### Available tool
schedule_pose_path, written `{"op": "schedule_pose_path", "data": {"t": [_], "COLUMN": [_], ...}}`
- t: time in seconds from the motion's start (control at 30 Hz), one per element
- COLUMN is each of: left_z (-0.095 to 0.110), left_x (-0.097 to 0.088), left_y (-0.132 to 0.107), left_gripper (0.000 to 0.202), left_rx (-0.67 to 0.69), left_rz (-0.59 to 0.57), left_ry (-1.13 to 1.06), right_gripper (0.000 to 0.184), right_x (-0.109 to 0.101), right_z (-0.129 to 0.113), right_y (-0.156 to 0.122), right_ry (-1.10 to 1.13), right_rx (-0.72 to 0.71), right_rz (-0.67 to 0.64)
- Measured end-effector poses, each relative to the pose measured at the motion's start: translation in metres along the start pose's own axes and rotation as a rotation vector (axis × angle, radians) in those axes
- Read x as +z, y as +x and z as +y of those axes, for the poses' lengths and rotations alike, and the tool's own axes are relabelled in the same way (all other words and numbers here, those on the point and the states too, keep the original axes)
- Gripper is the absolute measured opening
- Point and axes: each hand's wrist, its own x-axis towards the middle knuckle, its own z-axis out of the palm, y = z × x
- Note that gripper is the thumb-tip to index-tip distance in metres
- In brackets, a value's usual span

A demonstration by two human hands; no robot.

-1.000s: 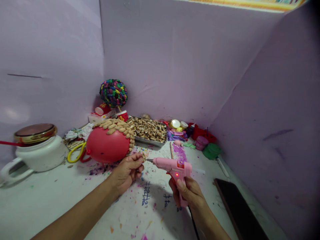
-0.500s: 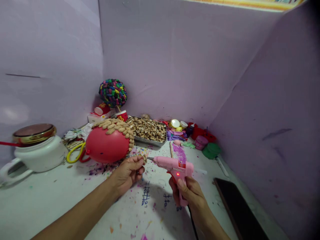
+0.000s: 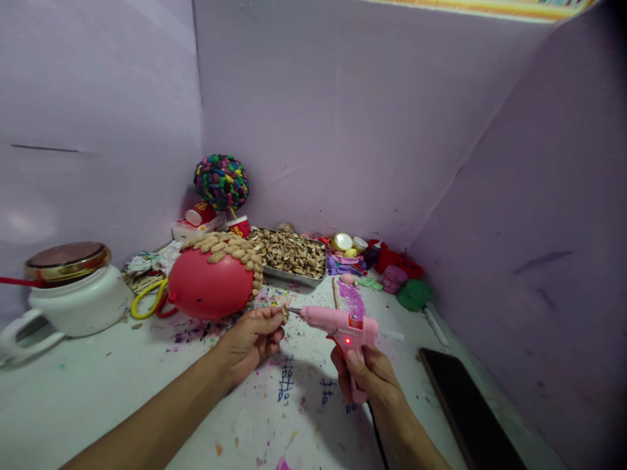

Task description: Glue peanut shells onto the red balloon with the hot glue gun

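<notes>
Between its thumb and fingers my left hand [image 3: 258, 339] pinches a small peanut shell [image 3: 285, 315]. My right hand [image 3: 367, 375] is wrapped round the handle of a pink hot glue gun [image 3: 337, 321], whose small red light is lit. The metal nozzle points left and meets or nearly touches the shell. Just beyond my left hand lies a red balloon [image 3: 208, 287], its top and right side covered with peanut shells [image 3: 220, 243]. Behind it, a metal tray [image 3: 294, 279] is heaped with more shells.
A white mug [image 3: 81, 307] with a lid stands at left, near yellow-handled scissors [image 3: 147, 301]. A multicoloured ball [image 3: 221, 183] on a stick is at the back. Balloons and small tubs [image 3: 392, 277] line the back right. A phone [image 3: 467, 408] lies at right.
The shell has turned slightly in my left fingers and the glue gun has shifted a touch to the left. Everything else stays in place.
</notes>
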Motion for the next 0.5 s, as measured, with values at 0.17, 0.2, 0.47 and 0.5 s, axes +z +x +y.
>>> {"op": "schedule_pose_path", "data": {"t": [0.17, 0.2, 0.47, 0.5], "left_z": [-0.001, -0.001, 0.001, 0.001], "left_x": [0.000, 0.000, -0.001, -0.001], "left_y": [0.000, 0.000, 0.001, 0.001], "left_gripper": [0.014, 0.014, 0.015, 0.015], "left_rx": [0.015, 0.018, 0.019, 0.018], "left_rz": [-0.017, -0.023, -0.003, 0.001], "left_ry": [0.005, 0.006, 0.010, 0.011], "right_gripper": [0.039, 0.039, 0.030, 0.025], "right_x": [-0.001, -0.001, -0.009, -0.013], "right_z": [0.002, 0.003, 0.002, 0.005], "right_y": [0.001, 0.001, 0.007, 0.009], "right_ry": [0.016, 0.016, -0.070, -0.100], "right_rx": [-0.001, -0.004, 0.069, 0.109], "right_rz": [0.016, 0.024, 0.330, 0.399]}}
